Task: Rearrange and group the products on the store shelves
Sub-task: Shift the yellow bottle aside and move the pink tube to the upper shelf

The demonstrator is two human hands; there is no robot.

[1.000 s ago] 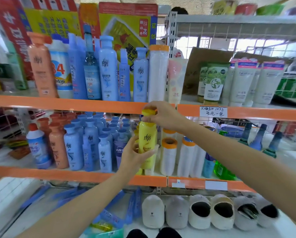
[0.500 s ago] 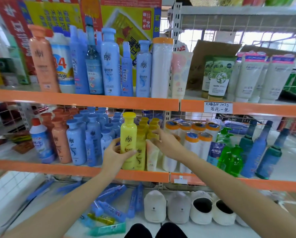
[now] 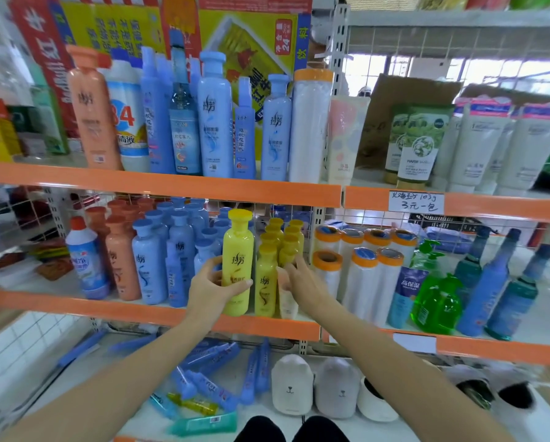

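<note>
Now we are holding the tall yellow bottle [image 3: 237, 263] with our left hand [image 3: 210, 290], thumb in front and fingers curling round its lower body, while it is standing at the front edge of the middle shelf [image 3: 158, 311], just beside the other yellow bottles [image 3: 278, 250]. Our right hand [image 3: 302, 283] is reaching into that yellow group with its fingers stretched out and touching a bottle; we are gripping nothing with it. We are judging the bottle as stiff smooth plastic, fairly heavy if full and a little slippery, so taking it round the body below the label is looking safer than by the cap [image 3: 240, 215], which may be loose. It is tall and narrow, so it is likely tipping easily. Blue bottles [image 3: 158, 260] are crowding the shelf towards its left end, and white rolls [image 3: 359, 269] are standing towards the right, leaving little room. Orange strips are running along the shelf fronts, with wire mesh behind.
</note>
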